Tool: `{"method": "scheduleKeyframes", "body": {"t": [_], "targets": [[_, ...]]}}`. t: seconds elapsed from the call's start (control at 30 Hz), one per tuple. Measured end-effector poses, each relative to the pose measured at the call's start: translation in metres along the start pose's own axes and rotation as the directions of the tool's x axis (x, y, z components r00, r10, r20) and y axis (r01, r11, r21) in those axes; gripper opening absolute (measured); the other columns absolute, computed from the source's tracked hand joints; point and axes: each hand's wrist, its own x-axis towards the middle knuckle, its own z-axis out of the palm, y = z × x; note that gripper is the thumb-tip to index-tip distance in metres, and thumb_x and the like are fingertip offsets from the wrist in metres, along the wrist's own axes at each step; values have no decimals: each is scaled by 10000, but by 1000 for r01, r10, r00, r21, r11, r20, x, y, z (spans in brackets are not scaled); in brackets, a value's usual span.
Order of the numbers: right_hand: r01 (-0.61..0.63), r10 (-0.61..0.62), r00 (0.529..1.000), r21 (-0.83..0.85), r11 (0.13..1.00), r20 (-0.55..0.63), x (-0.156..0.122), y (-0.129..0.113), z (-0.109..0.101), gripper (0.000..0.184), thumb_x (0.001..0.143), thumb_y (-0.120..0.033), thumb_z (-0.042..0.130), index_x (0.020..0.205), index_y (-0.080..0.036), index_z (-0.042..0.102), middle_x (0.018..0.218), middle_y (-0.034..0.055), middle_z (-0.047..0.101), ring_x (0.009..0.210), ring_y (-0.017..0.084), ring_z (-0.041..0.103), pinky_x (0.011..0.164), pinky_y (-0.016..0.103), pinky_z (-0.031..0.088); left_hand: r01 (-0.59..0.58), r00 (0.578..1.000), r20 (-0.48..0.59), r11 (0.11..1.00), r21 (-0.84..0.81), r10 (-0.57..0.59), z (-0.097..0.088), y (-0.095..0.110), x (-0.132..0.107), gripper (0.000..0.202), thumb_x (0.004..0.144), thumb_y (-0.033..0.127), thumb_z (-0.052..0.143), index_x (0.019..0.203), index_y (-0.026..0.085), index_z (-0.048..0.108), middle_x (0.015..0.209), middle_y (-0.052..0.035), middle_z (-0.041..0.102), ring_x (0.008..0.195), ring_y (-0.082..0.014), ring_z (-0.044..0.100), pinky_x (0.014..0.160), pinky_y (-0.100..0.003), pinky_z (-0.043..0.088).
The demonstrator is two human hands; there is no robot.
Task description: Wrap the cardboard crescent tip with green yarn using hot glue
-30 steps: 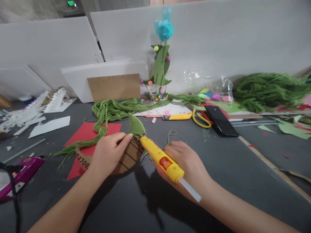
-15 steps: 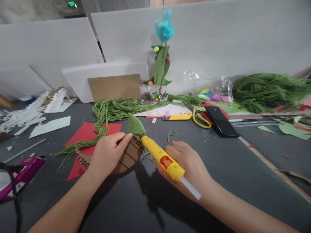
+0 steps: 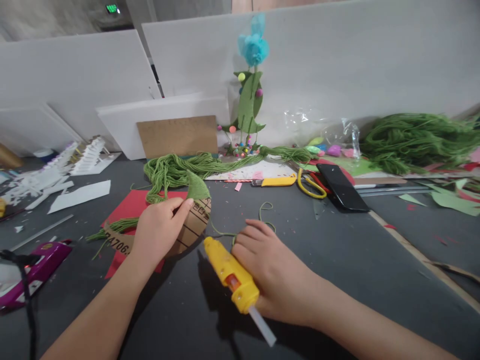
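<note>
My left hand (image 3: 160,224) pinches a curved piece of brown cardboard (image 3: 193,227) printed with black marks. Green yarn wrapping (image 3: 197,187) covers the cardboard's pointed upper tip. In my right hand (image 3: 272,267) is a yellow hot glue gun (image 3: 230,272), a clear glue stick (image 3: 262,326) jutting from its back end. Its nozzle points up and left, apart from the cardboard's lower right edge. A loose strand of green yarn (image 3: 224,234) runs from the cardboard toward my right fingers and curls on the table beyond them.
Red paper (image 3: 125,207) and a heap of green yarn (image 3: 176,167) lie behind my left hand. A yellow cutter (image 3: 277,181), scissors (image 3: 311,185) and a black phone (image 3: 342,186) lie farther back. A purple device (image 3: 41,270) with a cord is at left; a blue flower decoration (image 3: 250,100) stands behind.
The glue gun has moved down and left, its nozzle drawn away from the yarn-wrapped tip. My left hand and the cardboard have shifted slightly left and up.
</note>
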Motion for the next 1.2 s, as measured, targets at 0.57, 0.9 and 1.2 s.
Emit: {"method": "scheduleKeyframes", "body": {"t": [0.57,0.9,1.2], "targets": [[-192,481,868,814,549,-120,22,12,-9,455,683,-186,634,1081,-200,415,1082,71,548,962,178,569,848,353,459,-162,985,-67,983,-91,156,-21,38,-12,377,886,407,380,592,190,473,522,36,457,533,-110,418,530,-237,250],[-331,577,810,731,596,-104,9,22,-35,119,760,-260,553,689,-172,516,567,-66,426,521,79,373,493,217,285,-216,975,-52,976,-15,215,-17,62,-15,381,885,394,372,561,193,374,504,39,396,506,-108,379,520,-243,223],[-406,634,769,706,581,-79,-3,19,-35,65,714,-188,568,650,-176,575,527,-67,402,499,81,361,481,209,283,-192,974,92,972,-135,205,-2,52,-28,394,873,431,397,577,187,490,488,51,424,485,-99,425,495,-217,287]]}}
